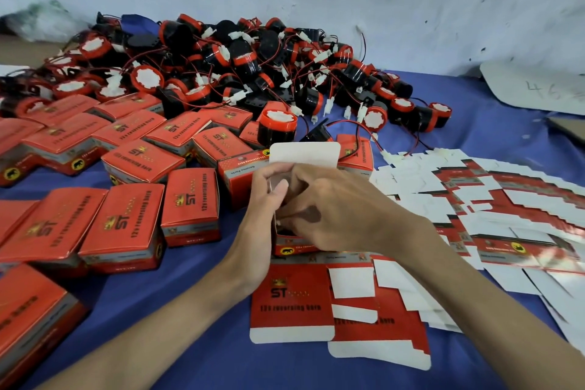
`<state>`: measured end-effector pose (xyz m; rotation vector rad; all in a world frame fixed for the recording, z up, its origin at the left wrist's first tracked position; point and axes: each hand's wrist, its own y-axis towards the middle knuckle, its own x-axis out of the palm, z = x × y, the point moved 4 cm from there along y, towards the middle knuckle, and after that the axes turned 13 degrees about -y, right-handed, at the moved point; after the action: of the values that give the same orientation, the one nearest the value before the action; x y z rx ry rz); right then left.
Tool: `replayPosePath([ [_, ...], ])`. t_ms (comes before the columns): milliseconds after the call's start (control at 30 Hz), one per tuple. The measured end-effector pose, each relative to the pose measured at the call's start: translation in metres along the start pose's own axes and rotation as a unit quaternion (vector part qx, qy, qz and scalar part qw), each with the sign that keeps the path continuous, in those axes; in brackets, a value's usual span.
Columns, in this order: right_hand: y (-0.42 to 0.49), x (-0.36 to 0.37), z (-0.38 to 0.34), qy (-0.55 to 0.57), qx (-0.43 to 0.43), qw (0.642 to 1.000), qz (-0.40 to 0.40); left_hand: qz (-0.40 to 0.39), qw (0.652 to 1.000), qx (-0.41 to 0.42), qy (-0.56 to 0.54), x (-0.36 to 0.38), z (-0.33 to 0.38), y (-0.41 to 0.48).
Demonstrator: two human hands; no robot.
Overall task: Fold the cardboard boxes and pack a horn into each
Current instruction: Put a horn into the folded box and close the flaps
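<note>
Thin printed cardboard: the box in hand sits centre-front over the blue cloth, top flap standing open. Looks light and easily creased, so best held by the side walls, not the flap. Left hand pinches the box's left wall; right hand curls over the opening, fingers tucked in, apparently seating a horn, though its contents are hidden. Loose horns behind look rigid, with trailing wires likely to snag. Finished boxes lie left, flat blanks right. Box bottom closure not visible.
</note>
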<state>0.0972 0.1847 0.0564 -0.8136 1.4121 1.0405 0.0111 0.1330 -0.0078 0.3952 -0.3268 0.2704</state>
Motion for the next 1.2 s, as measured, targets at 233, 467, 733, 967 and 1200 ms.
replayPosePath([
  [233, 0.0, 0.0, -0.003, 0.012, 0.009, 0.998, 0.057, 0.033, 0.999, -0.01, 0.007, 0.0, -0.001, 0.002],
  [467, -0.014, -0.012, 0.014, 0.08, 0.018, 0.955, 0.286, 0.037, 0.996, 0.005, 0.087, -0.003, 0.008, 0.006],
  [733, -0.046, 0.026, 0.021, 0.253, 0.057, 0.94, 0.223, 0.037, 0.985, 0.051, 0.159, 0.003, 0.009, 0.006],
  [967, -0.036, 0.03, 0.038, 0.548, 0.138, 0.802, 0.193, 0.039, 0.931, 0.129, 0.338, 0.002, 0.016, 0.004],
  [1200, -0.042, 0.032, 0.039, 0.57, 0.056, 0.807, 0.144, -0.053, 0.941, 0.132, 0.308, 0.0, 0.024, -0.001],
])
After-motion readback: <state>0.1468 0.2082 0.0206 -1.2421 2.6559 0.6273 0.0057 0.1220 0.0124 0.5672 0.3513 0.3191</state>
